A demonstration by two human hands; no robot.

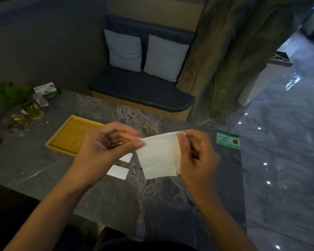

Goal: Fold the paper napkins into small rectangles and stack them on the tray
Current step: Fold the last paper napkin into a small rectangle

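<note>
Two bare forearms rise from the bottom of the frame over a dark grey marbled table (pixel 43 165), where a person holds a white paper napkin (pixel 159 156) up in the air at centre. The left hand (pixel 105 147) pinches the napkin's upper left corner between thumb and curled fingers; the right hand (pixel 198 156) pinches the upper right corner the same way, its other fingers curled inward. The sheet hangs below both grips, clear of the tabletop, with a fold line showing down its right side.

Beneath the left hand, two folded white napkins (pixel 119 172) lie flat on the stone, one partly hidden by the wrist. Just beyond them, left of centre, sits a yellow wooden tray (pixel 69 136), its near right corner covered by the left hand (nothing can be seen resting on its visible part).

A small green card (pixel 228 140) lies at the table's right edge. On the far left stand a glass jar holding a green plant (pixel 28 104), a round glass lid or dish (pixel 19 122) and a green-and-white box (pixel 47 91).

Past the table, a dark upholstered bench (pixel 140 89) with a tan base carries two pale grey cushions (pixel 145 53) against its back. An olive-brown curtain (pixel 234 51) hangs at upper right, and a glossy grey floor (pixel 279 160) along the right side reflects small points of light.
</note>
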